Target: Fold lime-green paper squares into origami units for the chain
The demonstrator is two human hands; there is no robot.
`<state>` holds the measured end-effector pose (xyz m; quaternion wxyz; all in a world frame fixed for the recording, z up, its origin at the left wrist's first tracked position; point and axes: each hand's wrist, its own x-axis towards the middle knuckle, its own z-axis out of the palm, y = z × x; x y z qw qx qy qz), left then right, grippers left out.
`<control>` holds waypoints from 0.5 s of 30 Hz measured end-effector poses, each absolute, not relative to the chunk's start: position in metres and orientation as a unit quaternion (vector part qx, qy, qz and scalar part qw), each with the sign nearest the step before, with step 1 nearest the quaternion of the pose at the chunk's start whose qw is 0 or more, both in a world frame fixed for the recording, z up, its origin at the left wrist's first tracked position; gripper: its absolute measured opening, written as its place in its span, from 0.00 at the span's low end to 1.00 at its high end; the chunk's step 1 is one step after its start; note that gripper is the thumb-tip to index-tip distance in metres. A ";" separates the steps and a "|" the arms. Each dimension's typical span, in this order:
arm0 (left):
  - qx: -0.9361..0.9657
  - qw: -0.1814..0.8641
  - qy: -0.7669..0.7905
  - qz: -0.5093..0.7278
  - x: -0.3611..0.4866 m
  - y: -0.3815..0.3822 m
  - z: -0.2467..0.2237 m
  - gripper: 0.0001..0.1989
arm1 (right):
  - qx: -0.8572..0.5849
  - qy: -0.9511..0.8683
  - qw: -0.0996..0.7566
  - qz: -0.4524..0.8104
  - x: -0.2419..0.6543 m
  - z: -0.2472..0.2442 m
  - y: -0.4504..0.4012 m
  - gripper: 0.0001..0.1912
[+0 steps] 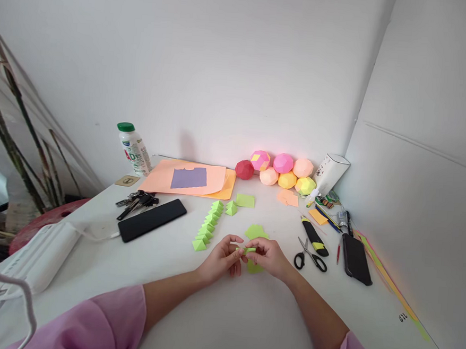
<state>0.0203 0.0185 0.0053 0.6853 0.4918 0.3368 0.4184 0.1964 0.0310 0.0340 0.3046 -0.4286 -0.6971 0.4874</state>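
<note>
My left hand (227, 255) and my right hand (266, 253) meet over the middle of the white table, both closed on one small piece of green paper (250, 249). The fingertips pinch it from either side, and part of it is hidden behind them. Just beyond and beneath my hands lie more green paper pieces (256, 231). To the left of my hands runs a slanting row of small folded green paper pyramids (207, 227). One single pyramid (231, 208) sits beside the row's far end, next to a flat green paper rectangle (246, 200).
Scissors (309, 255), a box cutter (315, 236) and a phone (357, 258) lie to the right. Several faceted paper balls (284, 163) stand along the wall. At left are a black slab (152, 220), keys (138, 202), orange paper sheets (156, 177) and a bottle (134, 149).
</note>
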 end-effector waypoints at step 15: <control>0.488 0.685 0.352 0.411 0.019 0.018 0.009 0.19 | -0.383 -0.774 0.363 0.350 0.199 0.031 0.037 0.10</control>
